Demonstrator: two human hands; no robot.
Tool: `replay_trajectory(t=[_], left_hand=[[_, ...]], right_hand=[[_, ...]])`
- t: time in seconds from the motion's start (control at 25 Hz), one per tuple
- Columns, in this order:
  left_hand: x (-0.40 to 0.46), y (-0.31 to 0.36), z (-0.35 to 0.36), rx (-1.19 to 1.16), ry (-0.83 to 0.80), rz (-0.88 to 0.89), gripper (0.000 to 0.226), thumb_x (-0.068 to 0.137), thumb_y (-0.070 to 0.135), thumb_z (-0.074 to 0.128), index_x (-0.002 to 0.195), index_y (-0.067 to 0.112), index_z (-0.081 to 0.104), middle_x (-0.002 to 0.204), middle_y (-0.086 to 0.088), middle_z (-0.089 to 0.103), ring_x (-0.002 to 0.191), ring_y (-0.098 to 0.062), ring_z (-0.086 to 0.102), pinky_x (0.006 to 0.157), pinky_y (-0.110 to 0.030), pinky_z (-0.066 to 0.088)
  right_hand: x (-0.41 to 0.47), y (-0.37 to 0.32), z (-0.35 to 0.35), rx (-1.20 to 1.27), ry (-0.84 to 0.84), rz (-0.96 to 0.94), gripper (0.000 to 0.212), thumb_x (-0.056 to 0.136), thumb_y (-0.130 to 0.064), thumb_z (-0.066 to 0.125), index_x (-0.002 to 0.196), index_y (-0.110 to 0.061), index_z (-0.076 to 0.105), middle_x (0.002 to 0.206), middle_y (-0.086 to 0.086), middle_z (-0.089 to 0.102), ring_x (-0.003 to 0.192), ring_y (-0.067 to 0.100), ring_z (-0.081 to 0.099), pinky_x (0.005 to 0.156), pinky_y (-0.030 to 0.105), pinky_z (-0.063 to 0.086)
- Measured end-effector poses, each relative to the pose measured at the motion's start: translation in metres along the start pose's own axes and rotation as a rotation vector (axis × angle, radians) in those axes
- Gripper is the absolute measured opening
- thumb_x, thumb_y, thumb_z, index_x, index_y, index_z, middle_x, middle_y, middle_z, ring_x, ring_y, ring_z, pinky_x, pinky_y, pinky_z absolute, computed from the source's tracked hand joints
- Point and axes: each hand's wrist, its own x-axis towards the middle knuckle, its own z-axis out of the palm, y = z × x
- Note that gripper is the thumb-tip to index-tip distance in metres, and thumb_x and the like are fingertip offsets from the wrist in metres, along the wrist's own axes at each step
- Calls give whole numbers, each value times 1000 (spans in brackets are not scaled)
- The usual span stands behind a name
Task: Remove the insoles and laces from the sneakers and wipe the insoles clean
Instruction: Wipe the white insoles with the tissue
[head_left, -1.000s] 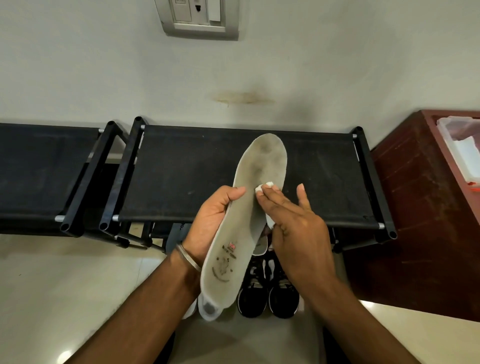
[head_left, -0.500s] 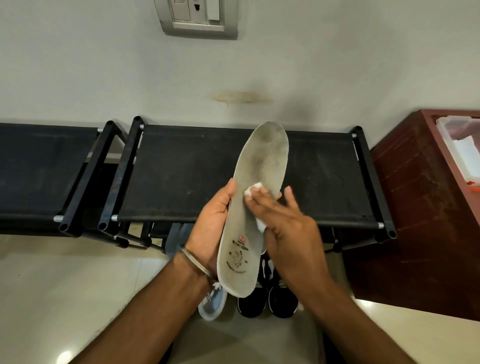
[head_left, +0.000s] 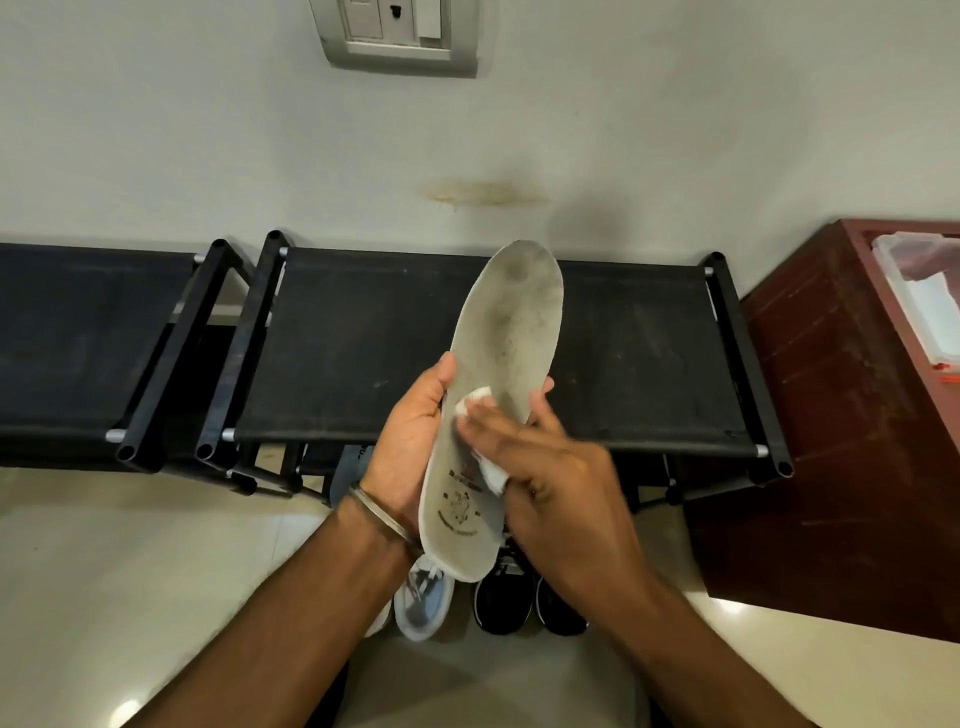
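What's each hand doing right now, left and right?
Left hand: grips the insole along its edge, thumb curled over it.
Right hand: presses a white wipe against the insole, fingers fairly straight.

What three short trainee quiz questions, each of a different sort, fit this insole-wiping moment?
1. True or false: the left hand holds the worn grey foam insole from its side edge.
2. Multiple choice: the small white wipe under the right hand sits on the insole's A) toe tip, B) middle, C) underside.
3. Fill in: on the floor below the hands, a light-coloured sneaker stands beside a pair of ____ sneakers.

Key
1. True; its thumb lies along the insole's left edge.
2. B; the stained toe end points up, towards the black fabric shoe rack.
3. Black.
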Motion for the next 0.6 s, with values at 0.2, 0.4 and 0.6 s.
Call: replay_trajectory(t=[0.2, 0.4, 0.6], left_hand=[[-1, -1, -2, 21, 0, 24, 67, 98, 55, 31, 137, 5, 53, 139, -18, 53, 126, -27, 54, 105, -39, 44], [0, 7, -4, 10, 30, 51, 66, 97, 56, 32, 139, 8, 50, 142, -19, 50, 126, -28, 49, 107, -38, 37], [-2, 4, -2, 25, 6, 48, 66, 98, 55, 30, 140, 8, 50, 139, -23, 52, 131, -30, 49, 106, -40, 42]], right_hand=[[6, 18, -13, -221, 51, -27, 41, 84, -1, 56, 121, -13, 68, 127, 2, 64, 124, 16, 57, 116, 40, 25], [-5, -11, 2, 60, -35, -92, 52, 80, 13, 59, 126, -12, 63, 132, 2, 61, 131, 6, 49, 117, 34, 32], [6, 17, -11, -151, 57, 3, 52, 77, 14, 70, 122, -12, 68, 128, 2, 64, 125, 10, 54, 117, 40, 30]])
